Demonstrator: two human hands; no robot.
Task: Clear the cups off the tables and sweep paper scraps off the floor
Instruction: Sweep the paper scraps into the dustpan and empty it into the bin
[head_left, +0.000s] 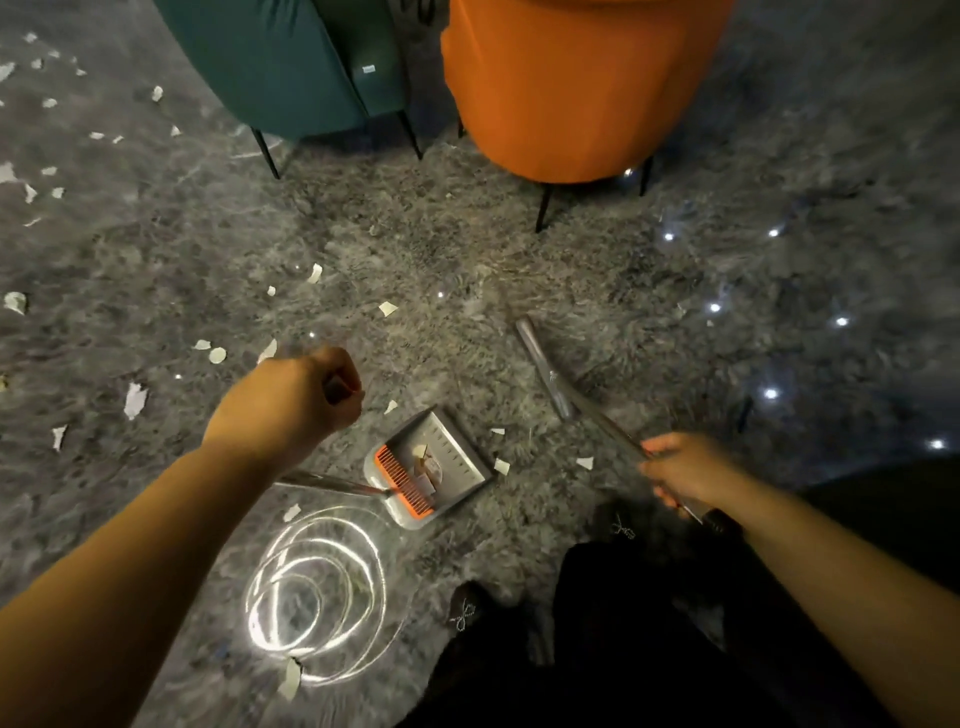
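A grey dustpan (457, 457) with an orange comb edge (405, 480) stands on the glossy grey floor at centre, a few paper scraps (423, 457) inside it. Its metal handle (327, 484) runs left under my forearm. My left hand (291, 405) is curled in a fist above it, gripping what looks like the handle's top end. My right hand (685, 470) grips the thin handle of a broom (545, 364), whose blurred grey head lies on the floor right of the dustpan. White paper scraps (135, 400) lie scattered over the floor, mostly to the left, some close around the dustpan (501, 466).
A teal chair (291, 67) and an orange chair (576, 88) on thin black legs stand ahead at the top. My dark trousers and shoes (467, 608) are at the bottom. Ceiling lights reflect as bright rings (317, 587) on the floor.
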